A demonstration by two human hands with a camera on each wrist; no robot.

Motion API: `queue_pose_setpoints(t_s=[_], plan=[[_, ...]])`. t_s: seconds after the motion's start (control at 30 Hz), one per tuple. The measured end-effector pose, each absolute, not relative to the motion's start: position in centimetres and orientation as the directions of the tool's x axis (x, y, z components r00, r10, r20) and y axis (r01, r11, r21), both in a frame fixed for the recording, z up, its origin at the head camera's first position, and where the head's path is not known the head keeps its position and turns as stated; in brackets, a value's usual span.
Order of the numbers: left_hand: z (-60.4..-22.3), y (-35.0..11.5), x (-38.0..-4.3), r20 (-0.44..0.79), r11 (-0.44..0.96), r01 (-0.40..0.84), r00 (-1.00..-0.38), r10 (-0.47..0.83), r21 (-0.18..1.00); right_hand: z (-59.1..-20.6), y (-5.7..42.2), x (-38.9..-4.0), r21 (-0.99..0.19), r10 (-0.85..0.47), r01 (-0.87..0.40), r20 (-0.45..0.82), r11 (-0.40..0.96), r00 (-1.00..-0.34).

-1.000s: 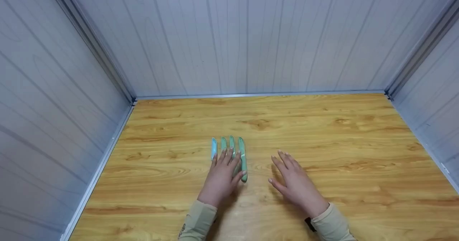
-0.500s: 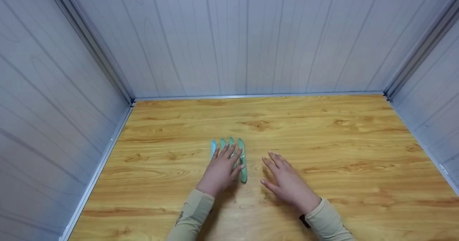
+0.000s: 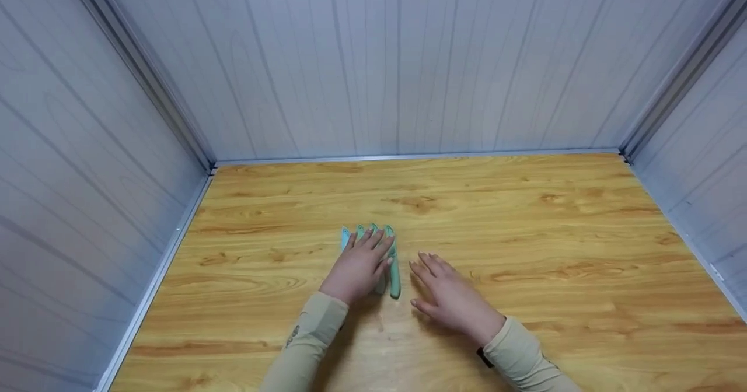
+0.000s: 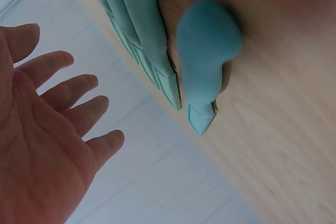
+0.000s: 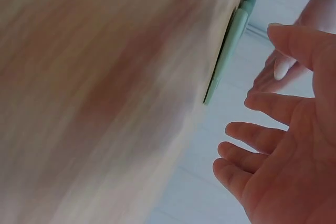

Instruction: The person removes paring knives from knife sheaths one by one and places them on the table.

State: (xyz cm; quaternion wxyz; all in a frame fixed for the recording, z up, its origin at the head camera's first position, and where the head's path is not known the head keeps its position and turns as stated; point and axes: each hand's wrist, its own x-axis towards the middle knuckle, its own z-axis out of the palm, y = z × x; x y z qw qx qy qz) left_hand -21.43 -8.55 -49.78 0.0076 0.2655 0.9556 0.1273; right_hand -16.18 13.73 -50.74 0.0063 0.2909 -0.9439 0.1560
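Observation:
Side by side on the wooden table (image 3: 513, 217) lie a blue knife-shaped piece (image 3: 345, 238) and three green ones, the rightmost green piece (image 3: 395, 278) being the most visible. Each looks like a thick handle with a narrower pointed end. My left hand (image 3: 353, 270) is over the row, fingers spread, hiding much of the middle pieces. In the left wrist view the blue piece (image 4: 207, 51) lies apart from the green pieces (image 4: 144, 19), and the palm holds nothing. To the right of the row, my right hand (image 3: 458, 301) hovers with extended fingers, holding nothing.
A pale panel wall (image 3: 373, 65) closes off the back of the table. Similar walls stand at the left (image 3: 87, 193) and right (image 3: 706, 182), with metal strips along their bottom edges.
My right hand has moved left, closer to the row. My left hand has shifted slightly, still over the pieces. The pieces keep their places on the table.

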Motion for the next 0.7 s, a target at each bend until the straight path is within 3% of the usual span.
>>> queue_pose_setpoints(t_s=[0.7], plan=[[-50.9,-8.5,-25.8,-0.024,0.836,0.499,-0.855,0.518,0.228,-50.9,11.4,-16.7,-0.294,-0.621,-0.597,0.016,0.746,-0.784]])
